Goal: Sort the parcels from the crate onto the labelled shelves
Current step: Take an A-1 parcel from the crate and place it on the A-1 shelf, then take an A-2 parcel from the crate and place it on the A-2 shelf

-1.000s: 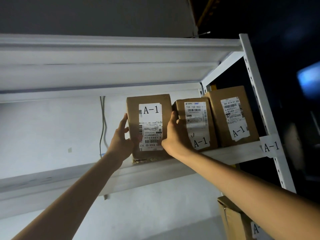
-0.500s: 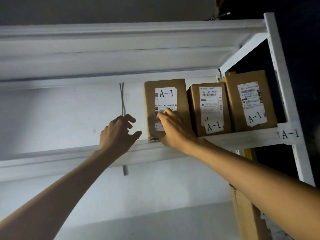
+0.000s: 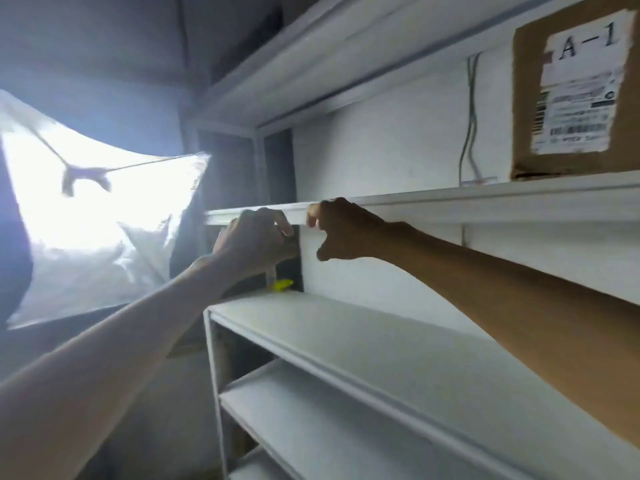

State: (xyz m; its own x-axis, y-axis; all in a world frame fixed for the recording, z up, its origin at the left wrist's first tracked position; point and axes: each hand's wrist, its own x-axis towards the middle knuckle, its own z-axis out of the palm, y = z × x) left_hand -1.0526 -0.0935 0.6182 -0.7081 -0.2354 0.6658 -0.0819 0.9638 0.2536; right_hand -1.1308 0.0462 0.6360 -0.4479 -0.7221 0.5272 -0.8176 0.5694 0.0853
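Observation:
A brown cardboard parcel [image 3: 530, 109] with a white A-1 label stands upright on the upper white shelf [image 3: 502, 202], at the top right of the head view. Both of my hands are off it and hold nothing. My left hand [image 3: 256, 240] hangs with loosely curled fingers in front of the shelf's left end. My right hand [image 3: 346, 230], also loosely curled, is just beside it at the shelf's front edge, well left of the parcel. The other parcels and the crate are out of view.
Below the upper shelf run a bare white shelf [image 3: 346, 341] and more white shelves under it. A bright window covered by a white sheet [image 3: 97, 220] glares at the left. A cable [image 3: 467, 133] hangs down the back wall. A small yellow object [image 3: 282, 284] sits behind the rack's left corner.
Both hands have let go of the A-1 parcel and drawn back left along the shelf edge. My view has swung left, so the parcel now sits at the far right.

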